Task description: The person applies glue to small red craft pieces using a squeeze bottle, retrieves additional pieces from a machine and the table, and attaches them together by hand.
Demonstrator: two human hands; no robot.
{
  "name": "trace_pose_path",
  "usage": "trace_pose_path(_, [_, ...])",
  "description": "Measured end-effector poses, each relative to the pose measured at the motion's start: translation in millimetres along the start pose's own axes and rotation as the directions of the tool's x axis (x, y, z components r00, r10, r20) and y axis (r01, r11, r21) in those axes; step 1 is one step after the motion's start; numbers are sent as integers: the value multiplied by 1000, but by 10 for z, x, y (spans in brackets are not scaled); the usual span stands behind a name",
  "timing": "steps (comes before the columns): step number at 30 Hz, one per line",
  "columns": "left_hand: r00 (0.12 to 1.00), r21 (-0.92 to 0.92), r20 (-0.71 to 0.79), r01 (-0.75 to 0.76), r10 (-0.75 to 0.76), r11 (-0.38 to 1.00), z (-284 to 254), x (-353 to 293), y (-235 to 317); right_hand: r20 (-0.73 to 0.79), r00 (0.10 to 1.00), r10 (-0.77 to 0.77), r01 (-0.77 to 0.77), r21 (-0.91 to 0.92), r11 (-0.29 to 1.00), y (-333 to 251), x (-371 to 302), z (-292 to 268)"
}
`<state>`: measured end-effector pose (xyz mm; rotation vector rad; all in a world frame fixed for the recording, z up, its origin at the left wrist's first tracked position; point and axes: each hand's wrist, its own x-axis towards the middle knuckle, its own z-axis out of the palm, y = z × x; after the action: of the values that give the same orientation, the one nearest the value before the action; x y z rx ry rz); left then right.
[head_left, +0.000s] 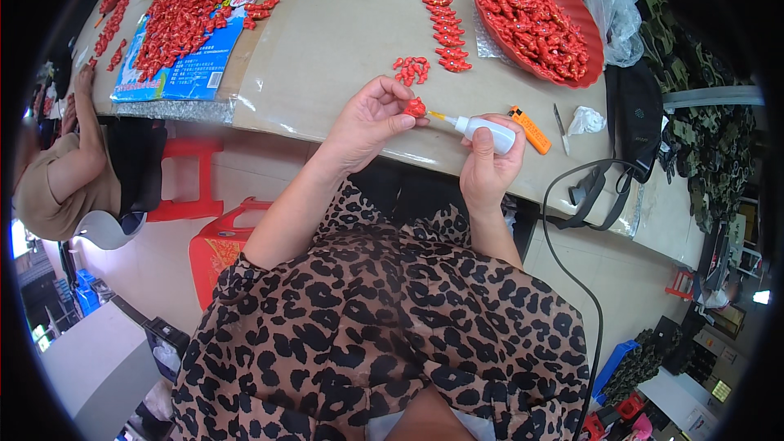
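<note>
Two hands are at work over the near edge of the table (343, 24). The left hand (374, 124) pinches one red piece (416, 107) between the thumb and the fingers, and the right hand (492, 165) has its fingers closed around a white bottle (490, 135), with the thumb laid along it. The thin nozzle (438, 116) points to the piece; whether it already touches, I cannot tell. The step in hand seems to be putting some drop or colour onto the piece. In my judgement, the next move calls for a steady nozzle, a light squeeze, and a left hand which turns the piece only a little. As for the containers, the red bowl (594, 47) is heaped with many similar red pieces, and what the bottle has inside is not visible. A clear bag (612, 8) lies crumpled beside the bowl, and its content I cannot make out. Just beyond the left hand is a small cluster (411, 71) of red bits, and farther back, a row (447, 33) of pieces.
</note>
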<state>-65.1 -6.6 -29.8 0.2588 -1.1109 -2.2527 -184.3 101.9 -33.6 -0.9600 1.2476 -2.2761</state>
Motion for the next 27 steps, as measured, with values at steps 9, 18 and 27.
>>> trace_pose_path(9, [1000, -7, -6, 11, -11, 1000, 8, -6, 13, 36, 999, -38, 40, -60, 997, -71, 25, 14])
trace_pose_path(18, [1000, 7, 24, 12, -13, 1000, -15, 10, 5, 129, 991, -32, 51, -149, 987, -133, 58, -10])
trace_pose_path(27, [1000, -262, 15, 19, -16, 965, -117, -35, 34, 60, 885, 462, -441, 428, 789, -267, 193, -13])
